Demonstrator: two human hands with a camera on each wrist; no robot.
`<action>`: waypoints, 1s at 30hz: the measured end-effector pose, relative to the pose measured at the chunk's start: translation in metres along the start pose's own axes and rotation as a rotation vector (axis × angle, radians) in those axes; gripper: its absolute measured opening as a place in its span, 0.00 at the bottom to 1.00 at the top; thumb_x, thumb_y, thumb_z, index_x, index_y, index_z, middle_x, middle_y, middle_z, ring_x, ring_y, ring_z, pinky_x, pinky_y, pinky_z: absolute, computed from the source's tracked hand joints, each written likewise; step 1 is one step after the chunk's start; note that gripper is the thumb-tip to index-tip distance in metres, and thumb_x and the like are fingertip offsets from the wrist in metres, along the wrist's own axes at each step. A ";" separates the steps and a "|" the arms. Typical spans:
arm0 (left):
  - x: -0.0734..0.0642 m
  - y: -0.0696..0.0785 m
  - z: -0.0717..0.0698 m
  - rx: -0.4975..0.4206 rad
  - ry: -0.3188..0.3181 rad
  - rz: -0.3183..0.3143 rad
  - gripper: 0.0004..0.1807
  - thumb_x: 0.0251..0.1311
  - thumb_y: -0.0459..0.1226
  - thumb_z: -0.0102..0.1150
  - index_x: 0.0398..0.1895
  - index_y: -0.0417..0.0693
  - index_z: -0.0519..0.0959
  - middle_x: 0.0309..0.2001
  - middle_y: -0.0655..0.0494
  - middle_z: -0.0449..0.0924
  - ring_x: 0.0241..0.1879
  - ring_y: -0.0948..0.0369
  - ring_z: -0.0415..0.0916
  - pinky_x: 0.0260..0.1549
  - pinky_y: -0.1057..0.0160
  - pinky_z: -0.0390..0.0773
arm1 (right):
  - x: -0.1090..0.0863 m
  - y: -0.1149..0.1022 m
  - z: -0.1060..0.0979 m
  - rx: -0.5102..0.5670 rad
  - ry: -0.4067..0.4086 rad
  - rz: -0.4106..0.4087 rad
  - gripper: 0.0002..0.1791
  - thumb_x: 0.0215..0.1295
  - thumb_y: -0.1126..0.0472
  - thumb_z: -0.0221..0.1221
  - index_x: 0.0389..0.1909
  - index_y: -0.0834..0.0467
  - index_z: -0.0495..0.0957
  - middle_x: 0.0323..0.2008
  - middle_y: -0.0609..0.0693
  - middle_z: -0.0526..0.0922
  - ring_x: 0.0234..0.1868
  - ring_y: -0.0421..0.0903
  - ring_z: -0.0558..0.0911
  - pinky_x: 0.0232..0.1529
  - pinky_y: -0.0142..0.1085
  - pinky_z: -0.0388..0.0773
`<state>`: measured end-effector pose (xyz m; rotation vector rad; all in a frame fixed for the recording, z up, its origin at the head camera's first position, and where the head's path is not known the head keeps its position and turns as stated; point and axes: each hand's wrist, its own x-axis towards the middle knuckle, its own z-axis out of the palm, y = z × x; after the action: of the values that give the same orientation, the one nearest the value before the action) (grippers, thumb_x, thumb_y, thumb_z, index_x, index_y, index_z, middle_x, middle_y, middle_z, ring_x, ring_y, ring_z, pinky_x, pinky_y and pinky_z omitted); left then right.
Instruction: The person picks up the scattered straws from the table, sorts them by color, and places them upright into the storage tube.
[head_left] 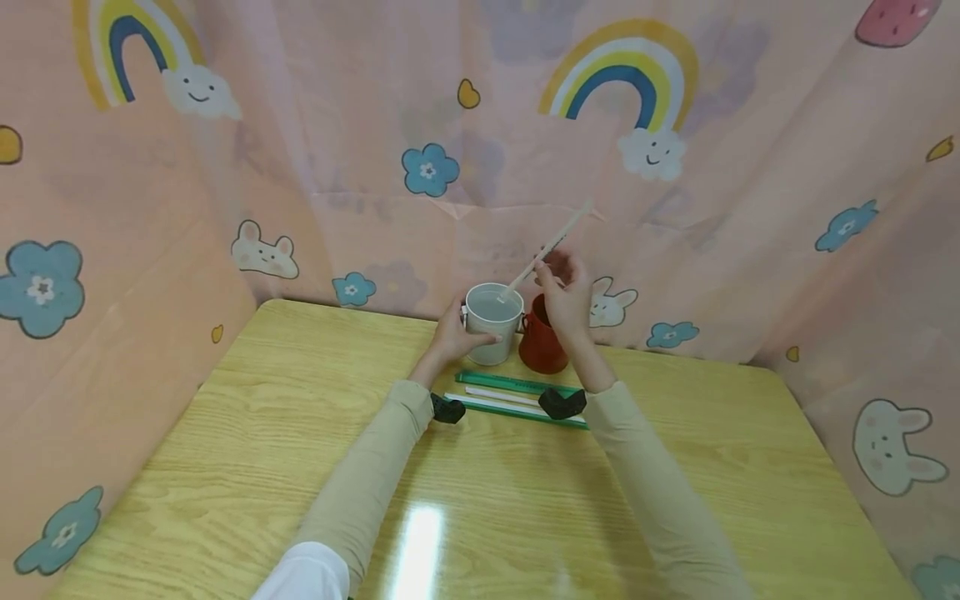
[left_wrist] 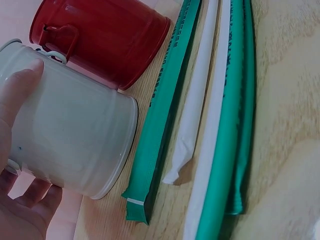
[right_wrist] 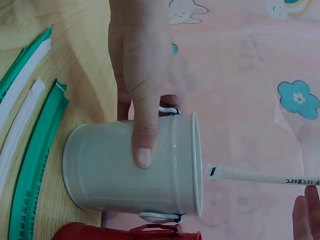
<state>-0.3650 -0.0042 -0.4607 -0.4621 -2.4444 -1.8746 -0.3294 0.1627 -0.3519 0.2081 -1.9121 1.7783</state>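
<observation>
Along the tabletop's [head_left: 285, 450] far edge, the left hand [head_left: 450, 336] curls its fingers round a white bucket [head_left: 507, 330]; the right hand's [head_left: 567, 302] fingers pinch a white straw [head_left: 557, 238]. Only the right wrist view shows the straw's tip just above the rim. Alongside stands a red bucket [head_left: 543, 348]; green and white strips [left_wrist: 162, 115] lie nearer.

Left hand [head_left: 451, 337] grips, thumb [right_wrist: 144, 142] opposite its fingers [left_wrist: 42, 202]. Right hand [head_left: 568, 304] pinches, raised above and right of that grip.

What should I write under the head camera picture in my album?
The left hand holds a white pail; the right hand holds a straw above it; a red pail stands alongside.
</observation>
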 end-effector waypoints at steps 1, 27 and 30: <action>-0.001 0.000 0.000 -0.005 0.001 0.002 0.49 0.43 0.32 0.76 0.69 0.46 0.59 0.63 0.47 0.68 0.64 0.50 0.67 0.65 0.51 0.66 | -0.001 0.001 0.000 -0.010 -0.004 0.011 0.15 0.66 0.67 0.58 0.51 0.70 0.74 0.36 0.44 0.79 0.36 0.40 0.80 0.39 0.27 0.81; -0.002 0.001 0.001 0.010 0.016 0.025 0.49 0.42 0.31 0.76 0.69 0.43 0.59 0.62 0.45 0.69 0.62 0.50 0.68 0.64 0.51 0.68 | -0.009 0.030 0.007 -0.233 -0.136 0.196 0.18 0.67 0.62 0.58 0.56 0.63 0.75 0.48 0.62 0.80 0.45 0.55 0.82 0.42 0.36 0.84; -0.002 0.001 0.001 0.001 0.014 0.021 0.48 0.43 0.30 0.75 0.69 0.43 0.59 0.62 0.45 0.69 0.62 0.50 0.68 0.64 0.51 0.68 | -0.009 0.033 0.007 -0.262 -0.133 0.192 0.17 0.66 0.62 0.59 0.55 0.62 0.76 0.47 0.62 0.82 0.43 0.55 0.82 0.41 0.34 0.83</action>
<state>-0.3630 -0.0033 -0.4609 -0.4709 -2.4222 -1.8627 -0.3387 0.1582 -0.3852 0.0511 -2.3038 1.6436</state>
